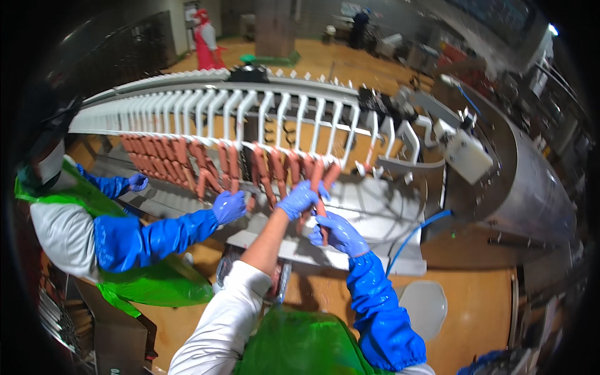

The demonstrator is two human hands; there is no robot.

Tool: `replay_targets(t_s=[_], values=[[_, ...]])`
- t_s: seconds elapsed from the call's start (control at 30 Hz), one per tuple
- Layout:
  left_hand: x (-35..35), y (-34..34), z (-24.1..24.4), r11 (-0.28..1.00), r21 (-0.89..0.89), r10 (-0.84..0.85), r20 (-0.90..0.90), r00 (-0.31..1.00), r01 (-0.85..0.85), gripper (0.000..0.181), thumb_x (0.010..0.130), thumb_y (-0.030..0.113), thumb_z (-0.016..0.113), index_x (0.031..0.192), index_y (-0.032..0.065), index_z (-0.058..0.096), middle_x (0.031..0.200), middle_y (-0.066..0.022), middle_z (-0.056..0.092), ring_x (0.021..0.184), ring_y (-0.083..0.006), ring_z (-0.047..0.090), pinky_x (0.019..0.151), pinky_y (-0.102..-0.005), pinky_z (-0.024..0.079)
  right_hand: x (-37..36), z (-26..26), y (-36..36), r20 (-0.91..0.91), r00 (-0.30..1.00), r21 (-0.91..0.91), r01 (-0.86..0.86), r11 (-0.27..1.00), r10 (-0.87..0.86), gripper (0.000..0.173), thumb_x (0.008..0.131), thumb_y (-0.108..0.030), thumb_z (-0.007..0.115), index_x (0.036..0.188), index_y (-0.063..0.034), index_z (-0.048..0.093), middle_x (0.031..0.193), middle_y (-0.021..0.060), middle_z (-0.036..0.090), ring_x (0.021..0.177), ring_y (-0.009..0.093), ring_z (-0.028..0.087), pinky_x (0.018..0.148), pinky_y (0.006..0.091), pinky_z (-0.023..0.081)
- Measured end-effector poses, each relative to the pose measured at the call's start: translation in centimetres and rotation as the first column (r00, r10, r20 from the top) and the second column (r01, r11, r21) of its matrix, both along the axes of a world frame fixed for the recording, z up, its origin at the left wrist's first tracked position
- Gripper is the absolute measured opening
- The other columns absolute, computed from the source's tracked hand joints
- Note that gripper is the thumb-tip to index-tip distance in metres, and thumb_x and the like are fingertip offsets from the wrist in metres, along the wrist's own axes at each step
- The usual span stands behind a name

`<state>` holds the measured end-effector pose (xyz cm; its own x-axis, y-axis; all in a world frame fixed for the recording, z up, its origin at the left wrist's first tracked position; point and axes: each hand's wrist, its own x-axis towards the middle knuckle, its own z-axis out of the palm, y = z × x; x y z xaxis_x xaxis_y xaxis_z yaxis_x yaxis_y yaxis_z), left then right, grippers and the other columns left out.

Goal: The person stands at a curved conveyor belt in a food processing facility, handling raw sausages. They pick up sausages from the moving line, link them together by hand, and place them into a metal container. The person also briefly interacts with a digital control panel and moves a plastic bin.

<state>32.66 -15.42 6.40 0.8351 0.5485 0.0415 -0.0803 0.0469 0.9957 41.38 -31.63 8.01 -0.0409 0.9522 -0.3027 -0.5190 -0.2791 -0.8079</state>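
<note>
My left hand (299, 198), in a blue-violet glove, is closed around a hanging strand of sausage links (317, 176), with fingertips showing past its right side. Lower on the same strand, the gloved fingers of my right hand (343, 233) curl around a link near its bottom end. The strand hangs from the right end of a row of linked sausages (226, 164). Those loops drape from the tips of white hooks (243, 110) on an overhead conveyor rail (309, 88). My right arm wears a blue sleeve cover.
On my left a co-worker in a green apron (154, 281) reaches a gloved hand (229, 207) to the sausages. A metal tray (375, 206) lies below the hooks. A blue hose (412, 232) crosses its right side, near a large steel machine (529, 187). Another person (206, 42) stands farther back.
</note>
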Motion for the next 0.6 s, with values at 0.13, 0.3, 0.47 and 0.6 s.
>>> replay_targets(t_s=[0.13, 0.3, 0.47, 0.6], values=[[-0.2, -0.9, -1.4, 0.937, 0.09, 0.327, 0.121, 0.937, -0.339, 0.023, 0.082, 0.007, 0.055, 0.102, -0.0016, 0.063, 0.1, -0.0079, 0.061, 0.096, -0.0171, 0.056, 0.087, -0.0276, 0.043, -3.1, -3.5, -2.6, 0.123, 0.962, -0.004, 0.248, 0.969, -0.245, 0.025, 0.096, -0.025, 0.049, 0.1, -0.0031, 0.06, 0.067, 0.0, 0.048, 0.055, 0.011, 0.051, 0.053, 0.025, 0.047], [-4.3, -7.6, -5.1, 0.828, 0.508, 0.332, -0.102, 0.938, -0.238, 0.028, 0.093, 0.022, 0.048, 0.094, -0.0009, 0.066, 0.083, -0.0105, 0.065, 0.081, -0.0173, 0.062, 0.077, -0.0308, 0.048, -3.8, -7.9, -3.4, 0.289, 0.82, 0.106, 0.486, 0.868, -0.494, 0.023, 0.094, -0.016, 0.043, 0.084, -0.0035, 0.059, 0.061, -0.0003, 0.046, 0.051, 0.011, 0.046, 0.052, 0.0258, 0.045], [-3.8, -9.6, -5.0, 0.983, -0.139, 0.086, -0.25, 0.965, -0.124, 0.026, 0.093, 0.017, 0.047, 0.087, -0.0036, 0.061, 0.066, -0.0063, 0.056, 0.053, -0.0129, 0.051, 0.049, -0.0281, 0.041, -5.9, -11.7, -1.5, 0.163, 0.777, 0.166, 0.586, 0.793, -0.608, 0.02, 0.092, -0.011, 0.038, 0.074, -0.0081, 0.048, 0.062, -0.0007, 0.046, 0.052, 0.009, 0.043, 0.047, 0.0241, 0.037], [-4.5, -8.1, -5.1, 0.97, -0.237, -0.014, -0.248, 0.969, -0.047, 0.027, 0.094, 0.018, 0.044, 0.084, -0.002, 0.059, 0.063, -0.0068, 0.054, 0.046, -0.014, 0.05, 0.043, -0.0287, 0.039, -7.2, -11.7, -0.6, 0.078, 0.802, 0.109, 0.584, 0.804, -0.593, 0.017, 0.089, -0.007, 0.036, 0.077, -0.0083, 0.048, 0.064, -0.0006, 0.047, 0.052, 0.009, 0.044, 0.048, 0.0241, 0.036]])
